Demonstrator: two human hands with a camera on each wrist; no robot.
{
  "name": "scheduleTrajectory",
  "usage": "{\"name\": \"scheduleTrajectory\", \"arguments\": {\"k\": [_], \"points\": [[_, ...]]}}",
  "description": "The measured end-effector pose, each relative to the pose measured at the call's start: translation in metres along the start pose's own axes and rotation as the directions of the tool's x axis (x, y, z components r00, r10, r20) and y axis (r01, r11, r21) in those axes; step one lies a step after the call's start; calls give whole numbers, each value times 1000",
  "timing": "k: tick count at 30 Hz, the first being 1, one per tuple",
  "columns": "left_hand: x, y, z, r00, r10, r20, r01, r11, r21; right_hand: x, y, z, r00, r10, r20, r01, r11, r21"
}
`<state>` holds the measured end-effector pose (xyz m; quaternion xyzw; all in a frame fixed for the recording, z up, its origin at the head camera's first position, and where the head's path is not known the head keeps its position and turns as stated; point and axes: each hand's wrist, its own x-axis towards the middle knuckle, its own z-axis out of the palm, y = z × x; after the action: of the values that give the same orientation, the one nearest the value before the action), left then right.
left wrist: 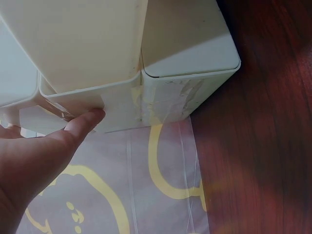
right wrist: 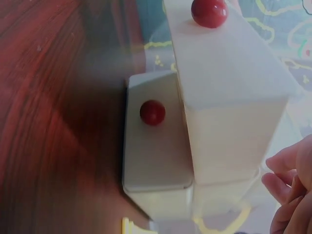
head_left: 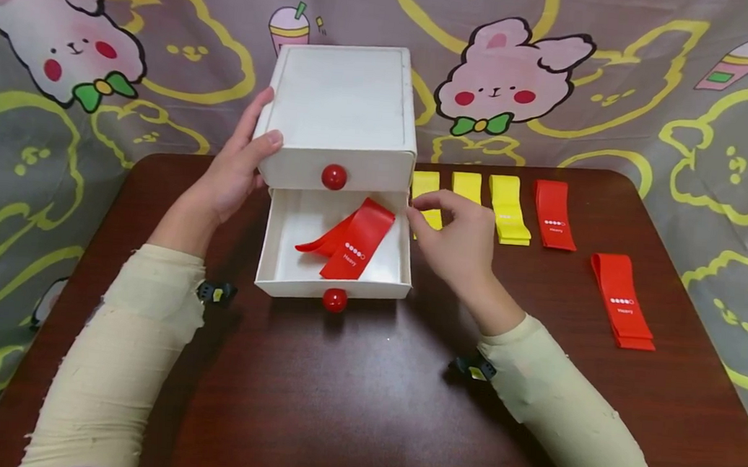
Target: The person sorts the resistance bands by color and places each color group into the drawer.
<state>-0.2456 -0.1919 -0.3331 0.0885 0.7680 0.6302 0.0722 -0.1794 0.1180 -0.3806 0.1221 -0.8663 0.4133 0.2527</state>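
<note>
A white drawer unit [head_left: 344, 101] stands at the back of the table, and its middle drawer [head_left: 333, 291] is pulled out. In that drawer lies a folded red resistance band [head_left: 359, 243] printed "Heavy", with one part flared to the left. My left hand [head_left: 231, 169] rests against the unit's left side; in the left wrist view its thumb [left wrist: 87, 122] lies on the white side wall. Beside the drawer's right wall is my right hand [head_left: 458, 239], fingers bent loosely with nothing between them. The right wrist view shows its fingertips [right wrist: 275, 175] apart near the unit.
To the right lie folded yellow bands [head_left: 509, 210] in a row, then a red band [head_left: 554, 213] and another red band [head_left: 622, 301] nearer the right edge. A bottom drawer [right wrist: 158, 141] with a red knob sits closed. A patterned curtain [head_left: 364, 8] hangs behind the table [head_left: 336, 404].
</note>
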Motion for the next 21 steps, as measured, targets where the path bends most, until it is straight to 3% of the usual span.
{"name": "scheduleTrajectory", "arguments": {"k": [8,21], "points": [[0,0,0,1000,5,1,-5,1000,0,-6,19,-27,998,42,-43,-41,999,7],[0,-1,-1,1000,5,6,-5,1000,1,-16,59,-64,974,198,-107,-201,980,-15]]}}
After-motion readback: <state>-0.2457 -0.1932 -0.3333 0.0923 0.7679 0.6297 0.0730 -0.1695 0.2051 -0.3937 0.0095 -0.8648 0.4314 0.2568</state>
